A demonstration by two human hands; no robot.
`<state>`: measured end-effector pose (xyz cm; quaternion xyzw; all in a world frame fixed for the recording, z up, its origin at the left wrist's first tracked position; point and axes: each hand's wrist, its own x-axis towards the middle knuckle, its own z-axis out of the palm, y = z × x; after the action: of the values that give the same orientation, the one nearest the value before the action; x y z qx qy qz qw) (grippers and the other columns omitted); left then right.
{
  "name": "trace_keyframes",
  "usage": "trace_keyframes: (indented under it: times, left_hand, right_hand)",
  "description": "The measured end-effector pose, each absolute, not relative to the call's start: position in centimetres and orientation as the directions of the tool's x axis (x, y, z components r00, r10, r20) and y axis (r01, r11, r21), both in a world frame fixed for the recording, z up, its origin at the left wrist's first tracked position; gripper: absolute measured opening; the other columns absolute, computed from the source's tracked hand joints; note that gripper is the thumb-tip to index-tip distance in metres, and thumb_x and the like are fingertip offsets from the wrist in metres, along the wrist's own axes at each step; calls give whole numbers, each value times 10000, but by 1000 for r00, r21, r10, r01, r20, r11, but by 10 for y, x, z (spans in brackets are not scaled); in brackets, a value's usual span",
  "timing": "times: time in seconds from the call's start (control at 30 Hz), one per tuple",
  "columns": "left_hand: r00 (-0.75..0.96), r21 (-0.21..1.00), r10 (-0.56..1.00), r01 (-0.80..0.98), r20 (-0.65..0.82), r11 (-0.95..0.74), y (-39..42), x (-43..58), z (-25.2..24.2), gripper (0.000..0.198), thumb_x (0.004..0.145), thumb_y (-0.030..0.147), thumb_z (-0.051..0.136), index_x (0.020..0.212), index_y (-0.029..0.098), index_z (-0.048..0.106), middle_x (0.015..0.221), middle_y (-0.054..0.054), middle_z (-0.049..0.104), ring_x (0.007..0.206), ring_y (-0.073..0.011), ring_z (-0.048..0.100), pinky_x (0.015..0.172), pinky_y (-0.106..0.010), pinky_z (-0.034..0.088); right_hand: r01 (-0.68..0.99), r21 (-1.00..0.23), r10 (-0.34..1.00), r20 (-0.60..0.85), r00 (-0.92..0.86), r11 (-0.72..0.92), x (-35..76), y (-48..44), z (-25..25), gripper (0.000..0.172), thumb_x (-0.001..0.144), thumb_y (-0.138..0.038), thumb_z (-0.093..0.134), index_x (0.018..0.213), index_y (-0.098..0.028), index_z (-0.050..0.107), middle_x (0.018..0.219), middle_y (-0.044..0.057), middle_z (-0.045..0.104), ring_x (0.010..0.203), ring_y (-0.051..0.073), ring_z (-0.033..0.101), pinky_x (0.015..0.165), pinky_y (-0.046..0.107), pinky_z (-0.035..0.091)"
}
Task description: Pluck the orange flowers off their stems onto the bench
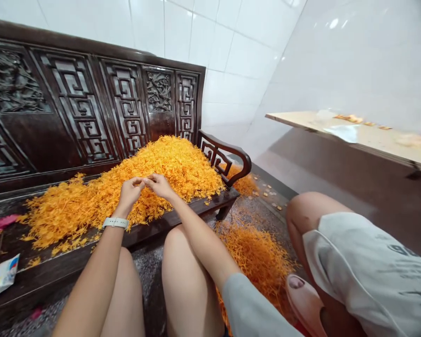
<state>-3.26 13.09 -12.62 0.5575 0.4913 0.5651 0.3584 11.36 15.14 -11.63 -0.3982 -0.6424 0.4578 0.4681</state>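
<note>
A big heap of thin orange strands (150,173) covers the seat of a dark carved wooden bench (91,107). Both my hands meet over the front of the heap. My left hand (130,191), with a pale watch band on its wrist, has its fingers pinched together. My right hand (160,185) is pinched too, fingertip to fingertip with the left. Something small is held between them, too small to name. My bare knees show below.
More orange strands (257,257) lie on the floor to the right of the bench. Another person (354,262) in a grey shirt sits at right, a pink slipper near their knee. A pale wooden board (365,135) runs along the white wall. A small packet (0,276) lies at the bench's left.
</note>
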Motion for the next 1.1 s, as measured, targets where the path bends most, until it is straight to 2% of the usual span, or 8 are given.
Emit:
trace_keyframes:
  times: [0.27,0.43,0.53,0.67,0.8,0.9,1.0,1.1]
  left_hand:
    - [-148,974,963,-5,224,-227,115,-41,-107,257,803,349,743,640,190,625,636,-40,613,611,-165,533,585,-274,406]
    - [-444,939,896,-300,17,-167,110,-72,-86,254,920,249,557,711,216,416,661,18,489,512,-103,427,543,-235,384]
    - [-542,981,839,-138,39,-135,106,-99,-84,242,995,193,474,753,199,467,688,16,512,526,-87,428,561,-245,358]
    - [-510,986,845,45,160,-160,99,-109,-88,298,1026,182,522,740,157,603,741,-20,599,612,-102,485,645,-285,384]
    - [-341,927,876,276,342,-254,92,-89,-88,251,956,162,608,708,175,652,760,-35,652,731,-169,566,719,-315,400]
    - [-30,667,834,617,551,-419,87,-75,-87,221,919,123,589,719,199,648,825,-63,689,811,-219,595,764,-353,386]
    - [83,515,791,718,606,-469,86,-76,-89,227,869,51,595,721,215,646,839,-70,687,809,-226,576,781,-385,352]
    - [-46,597,792,684,608,-419,92,-94,-96,276,795,-23,632,659,218,631,761,-41,653,744,-196,525,746,-371,335]
  right_hand:
    - [95,-961,927,219,-305,258,126,144,-108,326,965,-355,767,769,-149,608,663,-60,539,577,73,469,568,205,404]
    - [-14,-982,940,184,-288,188,133,142,-99,298,913,-383,737,758,-203,557,620,-50,530,583,98,507,609,232,453]
    - [-76,-983,945,181,-272,167,137,136,-93,355,810,-428,823,1041,-234,635,1038,58,719,826,157,665,754,301,567]
    - [50,-979,963,184,-198,197,135,126,-87,774,757,-411,894,1439,-299,546,1577,162,524,1131,235,669,877,379,600]
    - [-38,-983,925,181,-334,179,123,117,-83,569,911,-428,786,1392,-215,569,1047,94,765,749,163,668,640,293,549]
    - [-153,-969,916,236,-323,196,114,114,-79,257,952,-335,751,1143,-193,651,762,12,706,617,141,621,556,259,494]
    - [-231,-936,938,305,-164,264,118,113,-67,138,1017,-262,649,905,-229,574,663,-46,572,556,92,507,521,206,412]
    - [-379,-845,918,395,34,377,135,111,-51,138,1038,-227,572,920,-256,507,714,-46,506,582,92,462,546,191,415]
